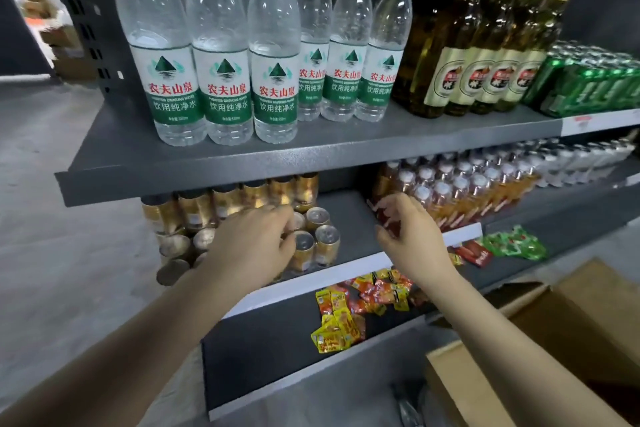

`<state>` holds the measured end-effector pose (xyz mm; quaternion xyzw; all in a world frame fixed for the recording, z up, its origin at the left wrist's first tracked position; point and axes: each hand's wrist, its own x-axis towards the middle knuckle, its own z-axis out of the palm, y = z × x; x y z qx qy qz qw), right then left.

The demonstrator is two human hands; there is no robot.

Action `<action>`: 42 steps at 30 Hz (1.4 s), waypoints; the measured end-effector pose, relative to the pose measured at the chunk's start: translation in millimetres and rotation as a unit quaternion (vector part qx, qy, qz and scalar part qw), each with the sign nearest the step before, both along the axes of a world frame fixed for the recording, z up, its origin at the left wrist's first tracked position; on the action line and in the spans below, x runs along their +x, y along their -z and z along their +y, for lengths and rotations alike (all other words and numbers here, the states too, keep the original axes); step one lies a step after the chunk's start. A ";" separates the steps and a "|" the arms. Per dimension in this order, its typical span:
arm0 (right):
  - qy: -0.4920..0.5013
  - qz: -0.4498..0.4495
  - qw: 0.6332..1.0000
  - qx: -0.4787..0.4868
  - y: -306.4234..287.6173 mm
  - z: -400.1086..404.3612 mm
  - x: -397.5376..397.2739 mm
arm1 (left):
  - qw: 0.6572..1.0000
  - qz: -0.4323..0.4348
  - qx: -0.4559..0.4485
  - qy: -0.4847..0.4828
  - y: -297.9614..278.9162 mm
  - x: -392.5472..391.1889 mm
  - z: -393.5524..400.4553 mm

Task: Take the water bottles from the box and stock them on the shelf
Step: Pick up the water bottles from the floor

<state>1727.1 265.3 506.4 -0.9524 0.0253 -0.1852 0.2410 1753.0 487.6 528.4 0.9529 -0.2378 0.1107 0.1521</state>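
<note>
Dark shelf (311,146) carries standing water bottles (221,45); below it both the left hand (256,239) and the right hand (408,232) hang loosely curled, empty — best grab bottles by the body, set upright.

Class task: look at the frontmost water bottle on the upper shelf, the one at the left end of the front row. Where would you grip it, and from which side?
Grip the front-left water bottle around its labelled middle, coming from the open front of the upper shelf. It stands upright at the edge, with its neighbour tight on the right, so a front approach is probably clearest.
</note>
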 end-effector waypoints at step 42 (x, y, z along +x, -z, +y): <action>0.189 0.389 0.901 0.037 426.6 -100.1 -205.8 | 0.954 0.236 0.112 0.150 383.6 -100.2 -133.0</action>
